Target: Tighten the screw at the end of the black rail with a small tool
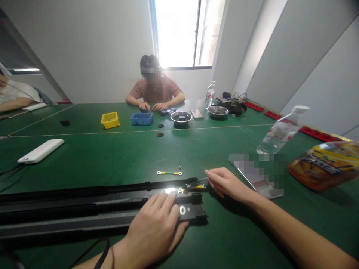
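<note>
A long black metal rail (112,203) lies across the table in front of me. My left hand (155,220) presses on its right end, fingers over the top and thumb along the near side. Between the finger and thumb of my right hand (224,181) is a slim silver wrench (193,184), its head at a small ring-shaped fastener (181,191) on the rail. Beneath the wrench shows a yellow-sleeved ring terminal (201,186). Beyond the rail lie a green-and-yellow ground wire (169,173) with ring terminals and a small brass nut (180,167).
Right of my hand are a phone-like flat object (252,177), a water bottle (282,130) and an orange drink bottle (322,164). A white power bank (42,151) lies left. Yellow (110,120) and blue (141,119) bins and a steel bowl (181,118) stand before a seated person.
</note>
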Demonstrator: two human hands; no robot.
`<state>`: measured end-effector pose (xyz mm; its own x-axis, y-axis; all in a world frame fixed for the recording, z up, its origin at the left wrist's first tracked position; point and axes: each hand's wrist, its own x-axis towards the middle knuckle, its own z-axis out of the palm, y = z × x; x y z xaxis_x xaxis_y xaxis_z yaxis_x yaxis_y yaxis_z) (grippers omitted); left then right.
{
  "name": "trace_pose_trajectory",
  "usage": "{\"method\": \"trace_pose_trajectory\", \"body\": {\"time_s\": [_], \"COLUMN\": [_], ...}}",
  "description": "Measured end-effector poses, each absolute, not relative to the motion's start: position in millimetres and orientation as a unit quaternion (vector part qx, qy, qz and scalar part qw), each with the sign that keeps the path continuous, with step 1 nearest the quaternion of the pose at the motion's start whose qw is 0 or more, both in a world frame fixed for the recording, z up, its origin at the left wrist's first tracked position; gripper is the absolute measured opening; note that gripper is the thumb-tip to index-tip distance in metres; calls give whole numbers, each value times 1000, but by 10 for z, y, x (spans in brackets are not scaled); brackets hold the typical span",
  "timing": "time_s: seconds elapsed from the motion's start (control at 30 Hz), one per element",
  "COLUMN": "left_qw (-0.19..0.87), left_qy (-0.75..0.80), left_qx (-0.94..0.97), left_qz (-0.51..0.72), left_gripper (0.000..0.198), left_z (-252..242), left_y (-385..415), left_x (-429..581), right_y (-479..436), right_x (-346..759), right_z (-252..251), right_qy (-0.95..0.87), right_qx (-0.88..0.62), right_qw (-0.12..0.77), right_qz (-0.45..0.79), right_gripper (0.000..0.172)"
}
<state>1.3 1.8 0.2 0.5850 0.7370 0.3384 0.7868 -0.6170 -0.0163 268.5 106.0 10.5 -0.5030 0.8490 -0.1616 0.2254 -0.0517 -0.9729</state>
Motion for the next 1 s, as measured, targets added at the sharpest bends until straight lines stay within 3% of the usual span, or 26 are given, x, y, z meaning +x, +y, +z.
{"method": "trace_pose_trajectory", "body": {"time_s": [0.4, 0.67, 1.0], "left_qw": [88, 89, 91], "left_qy": [-427, -427, -426], "left_qx": [-887, -886, -887], "left_qz": [-154, -155, -154], "left_gripper": [25, 24, 24], "left_z": [14, 26, 36], "left_y": [9, 12, 5], "left_x": [16, 11, 3], "right_y": [1063, 967, 968], "right_x": [2616, 2735, 2763], "right_z": [96, 270, 232], "right_qy": [-674, -726, -706], "right_qx": [-439, -416, -420], "right_qw": [226, 54, 67], "right_qz": [549, 545, 566], "right_gripper": [53, 53, 55]}}
